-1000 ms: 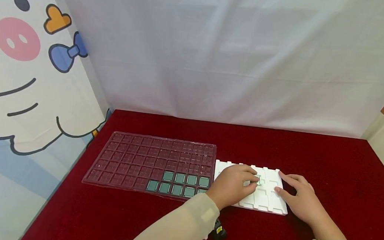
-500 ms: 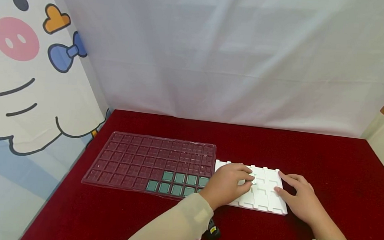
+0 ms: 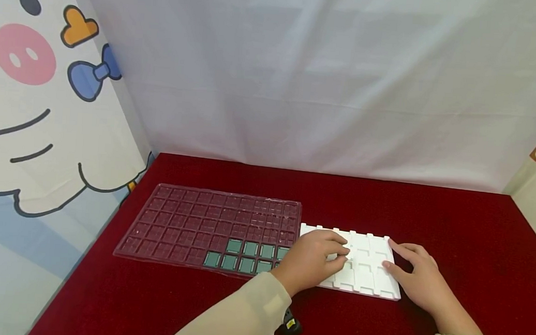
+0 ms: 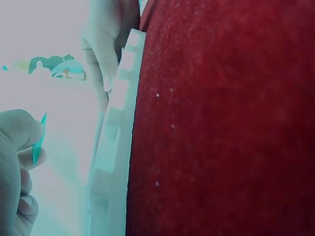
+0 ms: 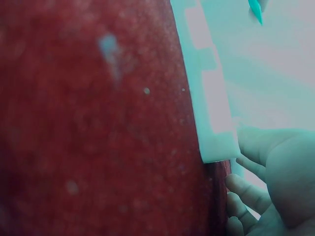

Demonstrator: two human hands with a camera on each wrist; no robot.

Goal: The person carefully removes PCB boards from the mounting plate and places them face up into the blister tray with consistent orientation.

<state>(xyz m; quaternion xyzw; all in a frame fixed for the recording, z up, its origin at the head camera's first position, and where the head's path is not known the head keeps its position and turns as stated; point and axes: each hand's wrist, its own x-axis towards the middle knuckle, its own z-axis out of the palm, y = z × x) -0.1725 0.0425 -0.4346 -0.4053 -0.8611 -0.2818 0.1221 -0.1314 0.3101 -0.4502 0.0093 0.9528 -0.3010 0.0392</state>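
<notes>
My left hand [image 3: 312,260] pinches a thin green circuit board [image 4: 39,140] between thumb and fingers, held on edge over the white tray [image 3: 367,278]. From the head, that board is almost hidden by the fingers; its edge also appears in the right wrist view. At the tray's right end my right hand [image 3: 421,277] grips the edge, thumb on top and the other fingers curled by the side. The white tray has rows of shallow pockets, and its left part is covered by my left hand.
A clear plastic tray [image 3: 189,224] with many pockets lies to the left, against the white one. Several green boards [image 3: 247,264] sit in its near right pockets. Red cloth [image 3: 432,215] covers the table, and a white curtain [image 3: 329,89] hangs behind.
The left hand has moved a little to the left over the white tray, carrying the green circuit board. The right hand and both trays have stayed in place.
</notes>
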